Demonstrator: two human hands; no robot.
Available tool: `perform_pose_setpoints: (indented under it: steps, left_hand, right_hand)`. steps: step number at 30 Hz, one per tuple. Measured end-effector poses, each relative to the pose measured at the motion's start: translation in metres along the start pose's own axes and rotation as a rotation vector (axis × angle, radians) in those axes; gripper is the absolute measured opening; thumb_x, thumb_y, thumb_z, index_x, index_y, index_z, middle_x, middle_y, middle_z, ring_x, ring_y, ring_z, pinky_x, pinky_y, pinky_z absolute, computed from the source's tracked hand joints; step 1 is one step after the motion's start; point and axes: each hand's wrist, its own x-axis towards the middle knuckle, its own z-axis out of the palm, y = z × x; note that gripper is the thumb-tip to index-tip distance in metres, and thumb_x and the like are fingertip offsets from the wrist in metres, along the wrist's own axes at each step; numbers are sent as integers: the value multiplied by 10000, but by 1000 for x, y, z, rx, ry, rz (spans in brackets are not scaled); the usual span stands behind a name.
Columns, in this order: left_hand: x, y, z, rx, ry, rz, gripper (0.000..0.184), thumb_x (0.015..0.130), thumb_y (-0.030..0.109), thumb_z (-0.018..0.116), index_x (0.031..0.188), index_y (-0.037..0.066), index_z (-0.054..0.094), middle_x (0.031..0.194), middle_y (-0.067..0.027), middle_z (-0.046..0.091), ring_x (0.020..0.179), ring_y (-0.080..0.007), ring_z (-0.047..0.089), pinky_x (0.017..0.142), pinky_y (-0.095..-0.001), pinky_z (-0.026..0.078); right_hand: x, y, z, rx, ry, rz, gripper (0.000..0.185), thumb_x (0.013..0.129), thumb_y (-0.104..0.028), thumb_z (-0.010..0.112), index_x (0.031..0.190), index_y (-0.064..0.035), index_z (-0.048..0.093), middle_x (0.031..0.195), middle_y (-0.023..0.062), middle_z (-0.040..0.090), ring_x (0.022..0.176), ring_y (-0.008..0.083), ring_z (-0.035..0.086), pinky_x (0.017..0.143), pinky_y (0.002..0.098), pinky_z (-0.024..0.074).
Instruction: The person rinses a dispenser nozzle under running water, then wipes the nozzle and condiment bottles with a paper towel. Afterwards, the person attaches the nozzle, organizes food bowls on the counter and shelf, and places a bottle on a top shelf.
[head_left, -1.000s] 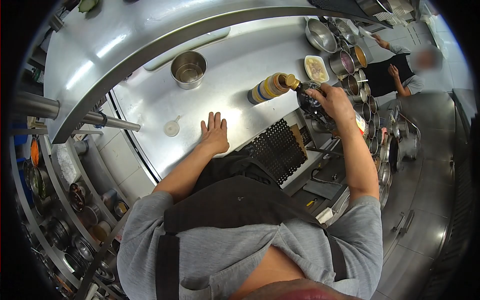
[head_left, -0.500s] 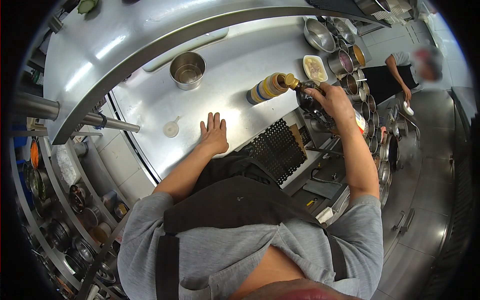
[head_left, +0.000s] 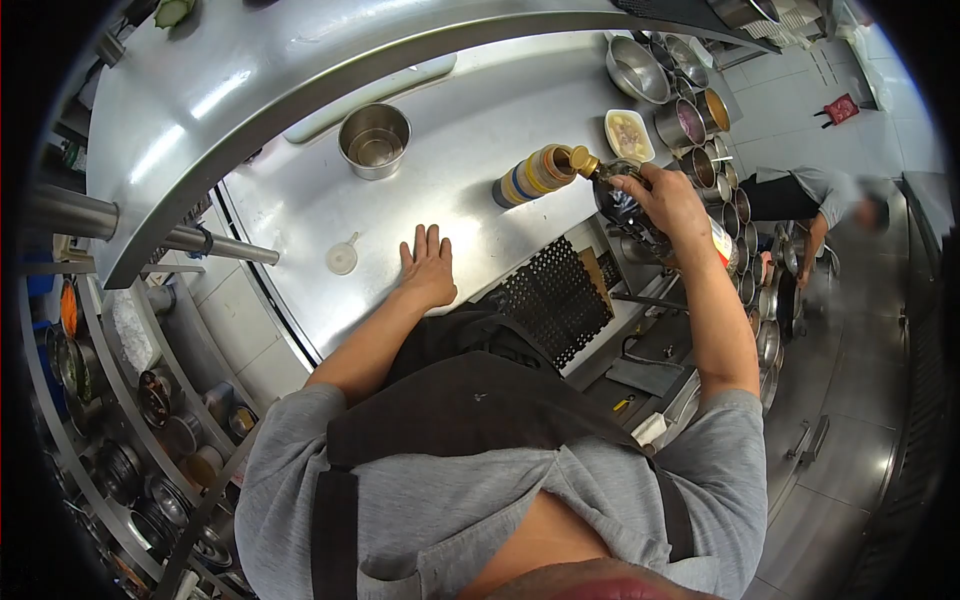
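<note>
My right hand (head_left: 672, 207) is wrapped round a large dark bottle (head_left: 622, 205) with a gold neck, tipped so its mouth is at the opening of a jar-like container (head_left: 535, 176) banded in blue and yellow. Whether liquid is flowing I cannot make out. The banded container stands on the steel counter (head_left: 480, 110). My left hand (head_left: 429, 268) lies flat on the counter near its front edge, fingers spread, holding nothing. Left of it rests a translucent round lid (head_left: 341, 259) with a small spout.
Farther back stands a steel pot (head_left: 375, 140). A white tub (head_left: 629, 136) with pale contents sits behind the bottle. Several steel pots (head_left: 682, 122) line the right side. A co-worker (head_left: 800, 195) leans over there. Overhead runs a steel shelf (head_left: 300, 60); a perforated black mat (head_left: 550, 305) lies below the counter edge.
The co-worker on the right has bent lower and moved toward the pots, revealing a red object on the floor behind. My hands and the tipped bottle look unmoved.
</note>
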Motion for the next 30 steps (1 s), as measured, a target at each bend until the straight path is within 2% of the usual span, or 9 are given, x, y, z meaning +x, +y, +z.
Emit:
perform_pose_setpoints:
  steps: [30]
  left_hand:
    - [-2,1,-4,8,-18,2,879,785,264,675,1482,-36,232,1570,-266,47,1459,-441,-42,1144,-616,96]
  right_hand:
    - [-2,-2,-5,-13,10,-11,556,831,-557,643,900,-8,695,781,229,660,811,410,638,726,489,490]
